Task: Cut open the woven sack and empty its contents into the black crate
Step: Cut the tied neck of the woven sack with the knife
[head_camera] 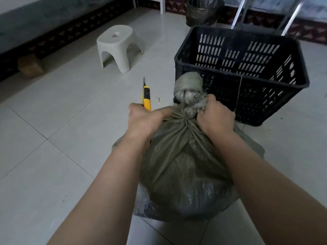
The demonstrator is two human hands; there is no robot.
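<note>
Woven sack (184, 165) stands on floor before black crate (247, 71). Right hand (216, 114) clenches the tied neck (187, 96). Left hand (145, 117) fisted round utility knife (146, 98) (blade pointing away), just left of neck, so the cut runs rightward.

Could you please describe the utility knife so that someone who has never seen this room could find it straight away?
Start at the bulging woven sack on the tiled floor, in front of the black crate. At its tied neck, the left hand grips the utility knife, which points away from the person. It is the only bright yellow thing here, with a thin blade protruding from its tip.
</note>
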